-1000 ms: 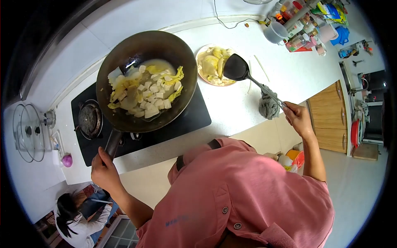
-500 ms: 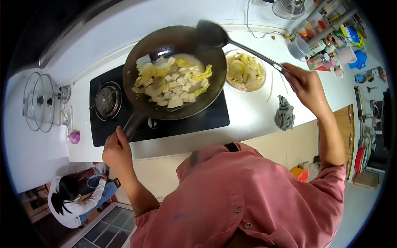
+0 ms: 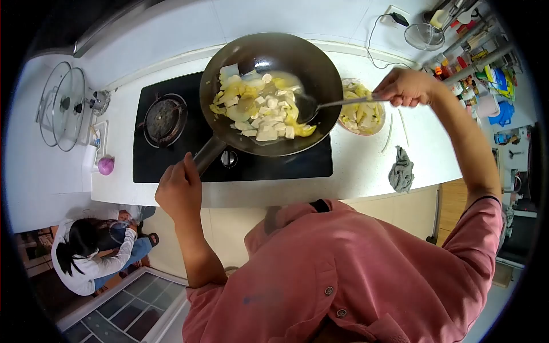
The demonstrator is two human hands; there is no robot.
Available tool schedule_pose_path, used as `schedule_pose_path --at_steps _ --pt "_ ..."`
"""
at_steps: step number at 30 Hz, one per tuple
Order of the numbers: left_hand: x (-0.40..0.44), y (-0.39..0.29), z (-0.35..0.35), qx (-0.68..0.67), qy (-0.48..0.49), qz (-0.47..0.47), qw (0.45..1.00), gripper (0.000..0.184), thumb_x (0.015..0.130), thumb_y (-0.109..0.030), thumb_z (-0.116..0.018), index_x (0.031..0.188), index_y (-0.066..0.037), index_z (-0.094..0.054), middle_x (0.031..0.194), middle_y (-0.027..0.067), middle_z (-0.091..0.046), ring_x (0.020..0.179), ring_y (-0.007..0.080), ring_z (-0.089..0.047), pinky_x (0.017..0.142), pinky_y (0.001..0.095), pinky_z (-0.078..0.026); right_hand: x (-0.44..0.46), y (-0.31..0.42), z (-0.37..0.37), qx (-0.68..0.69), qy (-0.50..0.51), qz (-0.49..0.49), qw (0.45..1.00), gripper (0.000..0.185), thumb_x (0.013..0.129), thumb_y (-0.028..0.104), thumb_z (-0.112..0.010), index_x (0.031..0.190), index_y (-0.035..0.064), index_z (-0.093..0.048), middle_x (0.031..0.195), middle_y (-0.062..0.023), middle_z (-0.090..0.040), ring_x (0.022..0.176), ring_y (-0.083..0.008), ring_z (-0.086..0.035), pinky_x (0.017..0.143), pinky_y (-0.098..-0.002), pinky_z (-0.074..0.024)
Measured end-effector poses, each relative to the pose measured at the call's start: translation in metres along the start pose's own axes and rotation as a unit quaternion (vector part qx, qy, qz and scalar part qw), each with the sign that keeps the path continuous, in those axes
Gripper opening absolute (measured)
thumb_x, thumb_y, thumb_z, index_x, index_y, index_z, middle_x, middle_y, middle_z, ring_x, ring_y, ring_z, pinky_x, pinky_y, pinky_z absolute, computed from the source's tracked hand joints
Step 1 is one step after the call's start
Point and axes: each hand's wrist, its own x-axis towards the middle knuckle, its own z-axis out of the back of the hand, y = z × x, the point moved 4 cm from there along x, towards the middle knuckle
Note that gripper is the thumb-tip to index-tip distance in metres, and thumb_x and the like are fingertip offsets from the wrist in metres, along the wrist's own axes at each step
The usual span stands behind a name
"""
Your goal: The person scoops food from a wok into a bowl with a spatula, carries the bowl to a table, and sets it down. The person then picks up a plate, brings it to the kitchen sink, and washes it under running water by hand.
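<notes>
My left hand (image 3: 180, 188) is wrapped round the handle (image 3: 209, 153) of a dark wok (image 3: 320, 63) over the black stove (image 3: 154, 153). White tofu cubes and yellow-green leaves (image 3: 266, 114) lie in liquid inside it. My right hand (image 3: 407, 88) grips the long handle of a metal spatula (image 3: 349, 101), whose dark blade rests among the food at the wok's right side. Partly behind that handle, a plate (image 3: 373, 132) of pale leafy food stands just right of the wok.
A grey cloth (image 3: 401, 171) and thin pale stalks (image 3: 389, 134) lie on the counter's right part. Glass lids (image 3: 67, 108) and a purple onion (image 3: 106, 166) are at the left. Another person (image 3: 86, 251) sits lower left. Bottles and a strainer (image 3: 424, 36) are upper right.
The spatula has moved from over the plate and wok rim down into the food, and leaves near it have shifted. The camera view has turned, so the wok appears further right.
</notes>
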Motion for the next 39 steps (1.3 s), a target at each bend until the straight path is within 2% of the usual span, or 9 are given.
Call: schedule_pose_path --at_steps 3,7,9,12,15,28,31,35,39 --pt "0.000 -0.001 -0.001 0.008 -0.011 0.009 1.000 0.034 0.090 -0.024 -0.068 0.061 -0.010 -0.059 0.057 0.0025 -0.056 0.046 0.0230 -0.055 0.040 0.0344 -0.039 0.033 -0.023 -0.045 0.097 0.082 0.021 0.992 0.027 0.090 0.015 -0.067 0.116 0.0084 -0.069 0.058 0.0033 -0.052 0.038 -0.0008 -0.031 0.031 -0.0187 -0.0205" --pt "0.000 -0.001 -0.003 0.007 -0.026 0.006 1.000 0.034 0.090 -0.024 -0.068 0.060 -0.011 -0.058 0.057 0.0024 -0.056 0.047 0.0232 -0.056 0.040 0.0348 -0.040 0.060 -0.020 -0.100 0.194 0.049 0.073 0.977 0.026 0.093 0.018 -0.065 0.118 0.0117 -0.068 0.059 0.0052 -0.051 0.040 -0.0009 -0.034 0.032 -0.0183 -0.0219" --pt "0.001 -0.001 -0.001 0.012 -0.016 0.005 1.000 0.034 0.090 -0.024 -0.069 0.060 -0.011 -0.058 0.057 0.0027 -0.056 0.048 0.0233 -0.057 0.040 0.0348 -0.040 0.056 -0.015 -0.111 0.205 0.038 0.085 0.974 0.026 0.095 0.018 -0.062 0.119 0.0100 -0.067 0.060 0.0041 -0.053 0.040 -0.0012 -0.036 0.032 -0.0182 -0.0226" --pt "0.001 -0.001 -0.001 0.014 -0.008 0.006 1.000 0.034 0.089 -0.024 -0.069 0.060 -0.010 -0.058 0.058 0.0033 -0.057 0.049 0.0237 -0.057 0.040 0.0349 -0.040 0.043 -0.017 -0.119 0.224 0.014 0.096 0.970 0.028 0.096 0.019 -0.060 0.121 0.0051 -0.065 0.060 0.0041 -0.052 0.042 -0.0011 -0.038 0.034 -0.0172 -0.0243" --pt "0.001 -0.001 -0.002 0.011 -0.011 0.009 1.000 0.034 0.089 -0.023 -0.069 0.060 -0.010 -0.059 0.057 0.0040 -0.058 0.047 0.0244 -0.057 0.040 0.0350 -0.040 0.029 -0.022 -0.121 0.261 0.019 0.098 0.960 0.029 0.097 0.017 -0.059 0.122 0.0043 -0.064 0.059 0.0040 -0.052 0.043 -0.0009 -0.038 0.035 -0.0172 -0.0249" --pt "0.013 0.012 -0.009 0.009 -0.008 0.004 1.000 0.036 0.089 -0.024 -0.067 0.058 -0.007 -0.059 0.056 0.0059 -0.057 0.045 0.0272 -0.056 0.040 0.0357 -0.039 0.000 -0.047 -0.110 0.268 -0.055 0.120 0.954 0.029 0.098 0.019 -0.058 0.123 0.0036 -0.063 0.060 0.0048 -0.049 0.043 -0.0002 -0.033 0.034 -0.0167 -0.0216" --pt "0.012 0.009 -0.006 0.006 -0.007 0.006 1.000 0.036 0.090 -0.024 -0.067 0.059 -0.007 -0.059 0.055 0.0060 -0.056 0.045 0.0281 -0.055 0.040 0.0363 -0.038 -0.007 -0.051 -0.104 0.276 -0.031 0.118 0.953 0.030 0.097 0.018 -0.060 0.123 0.0034 -0.063 0.070 0.0009 -0.057 0.050 -0.0034 -0.046 0.039 -0.0176 -0.0347" --pt "0.012 0.010 -0.006 -0.006 -0.015 0.001 1.000 0.037 0.090 -0.024 -0.067 0.059 -0.006 -0.059 0.055 0.0071 -0.054 0.045 0.0288 -0.054 0.041 0.0374 -0.037 0.004 -0.081 -0.096 0.354 -0.068 0.143 0.922 0.024 0.099 0.014 -0.057 0.120 0.0041 -0.066 0.061 0.0032 -0.049 0.040 0.0001 -0.031 0.033 -0.0164 -0.0206" --pt "0.011 0.011 -0.007 -0.010 -0.002 -0.008 1.000 0.037 0.091 -0.024 -0.066 0.059 -0.006 -0.058 0.056 0.0083 -0.054 0.046 0.0294 -0.053 0.042 0.0385 -0.037 -0.030 -0.079 -0.080 0.403 -0.058 0.125 0.905 0.026 0.098 0.014 -0.057 0.121 0.0038 -0.065 0.062 0.0027 -0.048 0.042 -0.0011 -0.032 0.034 -0.0174 -0.0220"
